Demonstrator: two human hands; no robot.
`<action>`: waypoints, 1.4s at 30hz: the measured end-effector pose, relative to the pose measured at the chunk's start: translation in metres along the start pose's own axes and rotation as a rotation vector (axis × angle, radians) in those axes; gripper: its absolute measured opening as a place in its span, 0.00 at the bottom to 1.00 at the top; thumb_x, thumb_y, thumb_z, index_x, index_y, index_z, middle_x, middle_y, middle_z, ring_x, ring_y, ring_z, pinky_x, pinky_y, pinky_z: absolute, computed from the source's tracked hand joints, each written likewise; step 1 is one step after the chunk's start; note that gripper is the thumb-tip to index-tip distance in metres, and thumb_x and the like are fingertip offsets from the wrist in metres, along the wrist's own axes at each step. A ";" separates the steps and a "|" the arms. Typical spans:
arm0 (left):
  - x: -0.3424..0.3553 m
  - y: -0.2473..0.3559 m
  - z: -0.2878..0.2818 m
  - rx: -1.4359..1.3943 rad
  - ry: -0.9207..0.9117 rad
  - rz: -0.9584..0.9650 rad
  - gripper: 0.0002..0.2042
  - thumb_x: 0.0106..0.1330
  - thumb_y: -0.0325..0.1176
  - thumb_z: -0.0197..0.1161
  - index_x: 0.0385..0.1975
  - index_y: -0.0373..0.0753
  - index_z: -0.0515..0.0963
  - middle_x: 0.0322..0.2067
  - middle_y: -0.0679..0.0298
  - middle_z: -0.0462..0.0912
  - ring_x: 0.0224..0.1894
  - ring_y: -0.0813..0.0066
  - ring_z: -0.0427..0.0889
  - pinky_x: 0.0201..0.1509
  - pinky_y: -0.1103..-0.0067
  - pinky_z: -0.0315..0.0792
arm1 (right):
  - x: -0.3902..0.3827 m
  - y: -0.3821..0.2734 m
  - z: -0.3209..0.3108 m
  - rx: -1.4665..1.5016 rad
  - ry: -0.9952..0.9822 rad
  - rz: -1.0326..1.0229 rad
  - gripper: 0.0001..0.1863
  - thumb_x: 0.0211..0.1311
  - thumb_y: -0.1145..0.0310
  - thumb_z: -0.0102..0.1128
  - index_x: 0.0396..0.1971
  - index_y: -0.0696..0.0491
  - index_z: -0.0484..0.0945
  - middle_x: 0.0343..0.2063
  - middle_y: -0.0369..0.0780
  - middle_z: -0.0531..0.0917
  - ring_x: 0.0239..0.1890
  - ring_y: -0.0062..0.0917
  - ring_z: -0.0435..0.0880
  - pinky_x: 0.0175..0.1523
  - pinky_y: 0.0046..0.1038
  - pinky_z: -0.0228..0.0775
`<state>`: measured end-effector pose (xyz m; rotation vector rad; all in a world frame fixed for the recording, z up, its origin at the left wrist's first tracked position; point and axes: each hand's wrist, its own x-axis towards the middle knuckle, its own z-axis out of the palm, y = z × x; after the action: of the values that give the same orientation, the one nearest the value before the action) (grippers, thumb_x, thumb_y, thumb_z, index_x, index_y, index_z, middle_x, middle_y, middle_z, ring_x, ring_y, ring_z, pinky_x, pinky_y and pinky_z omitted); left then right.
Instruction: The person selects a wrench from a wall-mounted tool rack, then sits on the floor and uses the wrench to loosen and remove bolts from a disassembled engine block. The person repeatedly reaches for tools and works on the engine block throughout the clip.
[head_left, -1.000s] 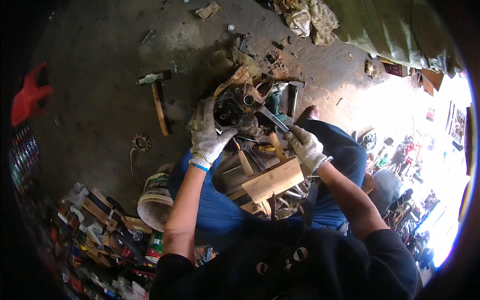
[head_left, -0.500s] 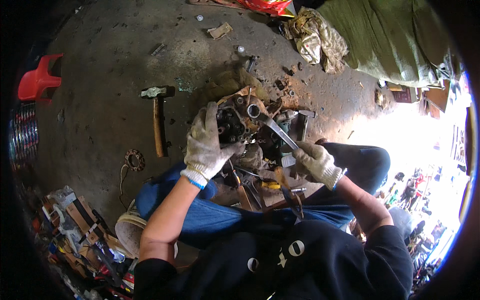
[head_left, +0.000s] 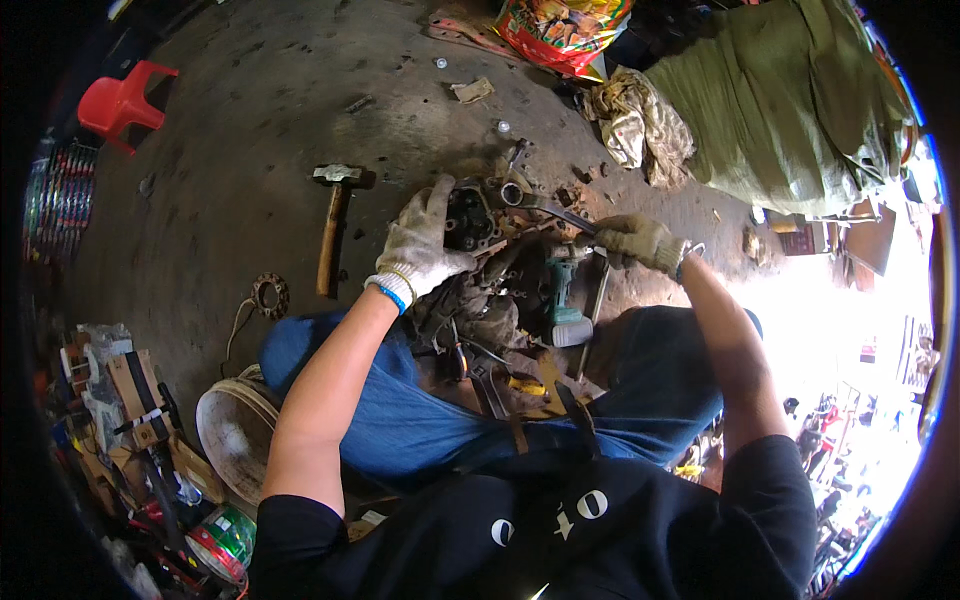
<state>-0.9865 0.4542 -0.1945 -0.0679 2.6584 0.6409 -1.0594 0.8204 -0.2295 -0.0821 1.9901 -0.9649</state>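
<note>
A white knitted work glove covers my left hand (head_left: 422, 243), which grips the left side of a dark, greasy metal casing (head_left: 468, 218). Its fingers lie up along the casing's edge, and the thumb reaches across the near side. In my gloved right hand (head_left: 642, 243) is the shaft of a ring spanner (head_left: 550, 207), held nearly level. The spanner's ring end is at the right of the casing; whether it touches anything there I cannot tell. Dark cloth (head_left: 465, 310) lies just below the casing. A green cordless power tool (head_left: 565, 300) lies between the casing and my right knee.
On the floor to the left are a wooden-handled hammer (head_left: 332, 230) and a rusty ring (head_left: 270, 296). Pliers (head_left: 487, 388) and other hand tools lie between my legs. A white bucket (head_left: 235, 430) stands by my left knee. Further off are a red plastic chair (head_left: 122, 103) and a green cover (head_left: 780, 110).
The casing has tipped away, with my left hand still on it. My right hand has moved up and slightly right, bringing the spanner more level. The whole view has shifted, showing more of the power tool.
</note>
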 end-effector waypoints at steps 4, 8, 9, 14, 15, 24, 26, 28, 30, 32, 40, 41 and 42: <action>-0.002 0.002 0.000 0.013 0.007 -0.027 0.61 0.46 0.47 0.81 0.77 0.50 0.42 0.71 0.38 0.56 0.73 0.40 0.57 0.74 0.53 0.58 | 0.013 -0.008 -0.021 -0.042 -0.027 -0.011 0.25 0.67 0.52 0.65 0.60 0.48 0.80 0.30 0.32 0.88 0.24 0.14 0.80 0.28 0.20 0.71; -0.001 0.000 0.003 0.016 0.010 -0.040 0.61 0.46 0.47 0.81 0.77 0.50 0.43 0.71 0.38 0.56 0.74 0.39 0.57 0.75 0.54 0.57 | 0.009 -0.014 -0.019 -0.090 0.011 0.022 0.26 0.65 0.51 0.66 0.59 0.49 0.80 0.35 0.34 0.89 0.28 0.15 0.83 0.33 0.22 0.76; -0.001 0.000 0.004 0.015 0.016 -0.043 0.61 0.46 0.47 0.81 0.77 0.51 0.43 0.71 0.38 0.56 0.74 0.39 0.57 0.75 0.54 0.57 | 0.003 -0.015 -0.015 -0.106 0.042 0.040 0.27 0.65 0.51 0.66 0.59 0.49 0.80 0.37 0.35 0.89 0.29 0.16 0.83 0.35 0.22 0.77; 0.000 -0.003 0.008 0.007 0.069 -0.024 0.61 0.44 0.47 0.82 0.76 0.54 0.44 0.71 0.41 0.57 0.71 0.37 0.61 0.73 0.59 0.63 | -0.034 -0.016 0.056 -0.046 0.168 0.016 0.23 0.74 0.52 0.55 0.61 0.49 0.78 0.34 0.39 0.87 0.29 0.22 0.85 0.40 0.28 0.82; 0.000 -0.002 0.008 0.001 0.068 -0.026 0.61 0.43 0.47 0.82 0.76 0.54 0.44 0.71 0.41 0.57 0.71 0.37 0.61 0.73 0.59 0.63 | -0.038 -0.017 0.071 -0.086 0.226 0.029 0.23 0.74 0.52 0.54 0.61 0.49 0.78 0.30 0.38 0.86 0.28 0.22 0.84 0.39 0.28 0.82; 0.002 0.003 0.008 -0.016 0.031 -0.059 0.60 0.47 0.44 0.80 0.77 0.53 0.42 0.73 0.37 0.51 0.74 0.37 0.55 0.75 0.56 0.57 | -0.065 -0.043 0.167 0.603 0.125 0.026 0.34 0.72 0.44 0.54 0.61 0.61 0.74 0.41 0.43 0.86 0.42 0.27 0.84 0.49 0.27 0.75; 0.002 0.005 0.011 0.020 0.026 -0.090 0.60 0.47 0.44 0.80 0.77 0.53 0.41 0.73 0.37 0.50 0.74 0.38 0.55 0.76 0.56 0.56 | -0.058 -0.054 0.188 0.629 0.128 0.081 0.34 0.71 0.42 0.54 0.59 0.61 0.76 0.42 0.45 0.86 0.46 0.30 0.84 0.52 0.30 0.74; 0.002 0.006 0.015 0.057 0.034 -0.129 0.61 0.48 0.44 0.80 0.77 0.54 0.40 0.73 0.37 0.49 0.74 0.38 0.54 0.76 0.55 0.55 | -0.048 -0.068 0.207 0.489 0.182 0.041 0.33 0.71 0.42 0.54 0.56 0.60 0.77 0.42 0.46 0.86 0.47 0.31 0.83 0.52 0.31 0.73; 0.002 0.007 0.016 0.033 0.069 -0.098 0.60 0.48 0.44 0.80 0.77 0.54 0.40 0.73 0.37 0.48 0.75 0.39 0.54 0.76 0.54 0.54 | -0.045 -0.081 0.219 0.604 0.132 0.087 0.31 0.71 0.43 0.55 0.53 0.58 0.79 0.37 0.42 0.86 0.42 0.26 0.83 0.46 0.30 0.74; 0.003 0.006 0.016 0.013 0.067 -0.097 0.60 0.48 0.43 0.80 0.77 0.54 0.40 0.73 0.37 0.48 0.75 0.39 0.53 0.76 0.53 0.53 | -0.049 -0.093 0.225 0.858 0.132 0.040 0.26 0.73 0.47 0.54 0.49 0.57 0.79 0.32 0.40 0.85 0.31 0.24 0.83 0.37 0.27 0.75; 0.009 -0.007 0.027 0.075 0.085 -0.065 0.64 0.45 0.54 0.79 0.77 0.52 0.36 0.71 0.32 0.51 0.72 0.33 0.57 0.73 0.55 0.60 | -0.078 -0.128 0.203 1.238 0.029 0.058 0.18 0.77 0.56 0.47 0.44 0.57 0.76 0.30 0.43 0.83 0.26 0.33 0.85 0.34 0.39 0.85; 0.011 -0.008 0.029 0.066 0.106 -0.049 0.64 0.45 0.54 0.79 0.77 0.52 0.36 0.71 0.32 0.51 0.72 0.32 0.57 0.73 0.55 0.60 | -0.077 -0.134 0.205 1.316 -0.006 0.056 0.18 0.78 0.56 0.47 0.45 0.57 0.76 0.30 0.43 0.83 0.26 0.33 0.85 0.34 0.39 0.85; 0.012 -0.009 0.030 0.074 0.089 -0.050 0.65 0.46 0.52 0.79 0.77 0.53 0.33 0.72 0.32 0.46 0.74 0.34 0.54 0.73 0.54 0.59 | -0.074 -0.139 0.208 1.394 -0.039 0.031 0.18 0.78 0.56 0.46 0.45 0.57 0.76 0.30 0.43 0.83 0.26 0.34 0.85 0.34 0.40 0.85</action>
<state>-0.9855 0.4602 -0.2274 -0.1445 2.7533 0.5351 -0.9013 0.6301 -0.1482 0.6793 0.9137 -2.0588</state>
